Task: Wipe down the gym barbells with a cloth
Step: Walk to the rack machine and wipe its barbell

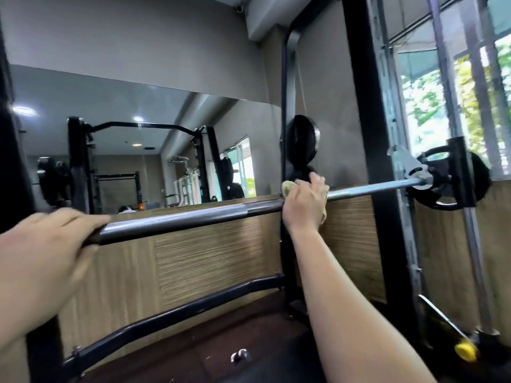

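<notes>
One cloth [287, 188] inside right hand [304, 203] grip, against barbell [179, 221].

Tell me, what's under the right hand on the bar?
A yellowish cloth, gripped around the barbell by the right hand. The stretch of bar beneath it is covered.
</notes>
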Action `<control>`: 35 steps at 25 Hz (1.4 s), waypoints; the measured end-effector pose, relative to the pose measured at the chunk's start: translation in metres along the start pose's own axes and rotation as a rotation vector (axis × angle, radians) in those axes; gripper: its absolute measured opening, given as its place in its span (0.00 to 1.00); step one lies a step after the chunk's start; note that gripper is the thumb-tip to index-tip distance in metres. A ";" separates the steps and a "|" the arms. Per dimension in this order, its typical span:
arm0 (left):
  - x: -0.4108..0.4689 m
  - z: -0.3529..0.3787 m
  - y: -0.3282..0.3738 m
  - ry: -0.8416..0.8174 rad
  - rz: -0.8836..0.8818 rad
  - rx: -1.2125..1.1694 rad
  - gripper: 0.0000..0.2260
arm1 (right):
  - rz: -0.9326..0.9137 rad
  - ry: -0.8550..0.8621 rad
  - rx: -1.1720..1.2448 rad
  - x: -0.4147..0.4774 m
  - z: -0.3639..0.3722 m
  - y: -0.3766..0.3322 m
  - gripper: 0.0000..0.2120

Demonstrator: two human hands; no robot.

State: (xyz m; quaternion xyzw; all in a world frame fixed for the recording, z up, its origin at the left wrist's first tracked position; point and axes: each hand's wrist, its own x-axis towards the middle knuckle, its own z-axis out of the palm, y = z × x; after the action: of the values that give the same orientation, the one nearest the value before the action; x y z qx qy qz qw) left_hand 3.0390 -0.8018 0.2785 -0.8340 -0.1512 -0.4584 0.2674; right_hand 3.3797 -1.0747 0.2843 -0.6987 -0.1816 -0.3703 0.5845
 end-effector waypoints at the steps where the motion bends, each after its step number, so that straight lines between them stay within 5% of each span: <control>1: -0.008 -0.048 0.042 -0.019 -0.050 -0.020 0.24 | -0.148 -0.033 -0.007 -0.032 0.006 -0.028 0.18; 4: -0.008 -0.092 0.076 -0.051 -0.100 -0.023 0.20 | -0.661 -0.173 0.088 -0.114 0.016 -0.091 0.16; 6: -0.010 -0.098 0.068 -0.126 -0.140 -0.035 0.18 | -0.832 -0.271 0.124 -0.106 0.011 -0.095 0.18; 8: -0.016 -0.104 0.060 -0.138 -0.157 -0.048 0.17 | -0.762 -0.304 0.028 -0.066 0.000 -0.067 0.22; 11: -0.036 -0.116 0.030 -0.087 -0.215 0.010 0.16 | -0.365 -0.173 -0.218 0.007 -0.023 0.008 0.31; 15: -0.051 -0.128 0.006 -0.104 -0.303 0.057 0.16 | -0.039 -0.162 -0.293 0.016 -0.019 0.031 0.28; 19: -0.053 -0.124 0.005 -0.128 -0.334 0.065 0.17 | -0.304 -0.048 -0.107 -0.105 0.021 -0.100 0.20; 22: -0.053 -0.127 0.005 -0.136 -0.349 0.078 0.18 | -0.658 -0.208 0.123 -0.207 0.036 -0.186 0.17; 26: -0.063 -0.133 -0.007 -0.111 -0.373 0.097 0.20 | -0.994 -0.407 0.275 -0.247 0.042 -0.223 0.25; 35: -0.078 -0.118 -0.014 -0.052 -0.390 0.101 0.18 | -1.005 -0.434 0.046 -0.224 0.043 -0.233 0.26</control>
State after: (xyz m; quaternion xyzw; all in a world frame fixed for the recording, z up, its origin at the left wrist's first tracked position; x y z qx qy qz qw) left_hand 2.9100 -0.8595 0.2684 -0.7861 -0.3394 -0.4715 0.2111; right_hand 3.0850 -0.9355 0.2776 -0.5733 -0.6176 -0.4472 0.2999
